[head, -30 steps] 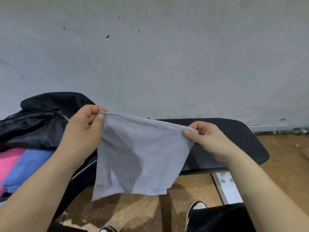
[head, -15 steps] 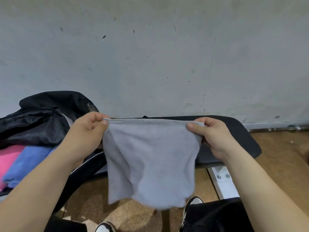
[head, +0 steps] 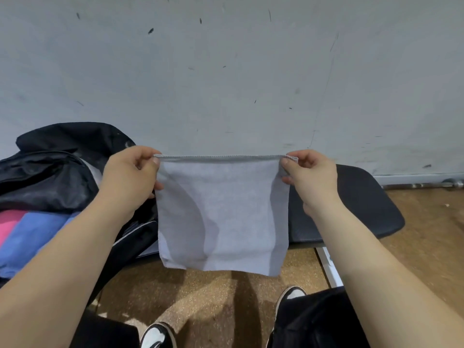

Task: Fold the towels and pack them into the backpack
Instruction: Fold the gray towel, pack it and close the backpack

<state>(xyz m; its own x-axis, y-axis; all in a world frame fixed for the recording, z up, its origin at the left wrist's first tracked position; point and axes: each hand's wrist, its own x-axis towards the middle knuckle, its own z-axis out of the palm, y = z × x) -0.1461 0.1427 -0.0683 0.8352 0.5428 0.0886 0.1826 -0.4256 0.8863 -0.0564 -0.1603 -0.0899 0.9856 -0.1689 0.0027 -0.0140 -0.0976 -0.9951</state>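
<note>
Wall [head: 226, 71] (grey, scuffed) fills the top, black bench [head: 364, 209] and brown floor [head: 213, 297] lie below, while left hand [head: 128, 177] and right hand [head: 311, 177] pinch the top corners of the grey towel [head: 221, 212].

In the middle of the frame a thin grey square cloth towel [head: 221, 212] hangs taut between the left hand [head: 130, 174] and right hand [head: 310, 175], each pinching an upper corner, with an open black fabric backpack [head: 50, 172] at left.
</note>
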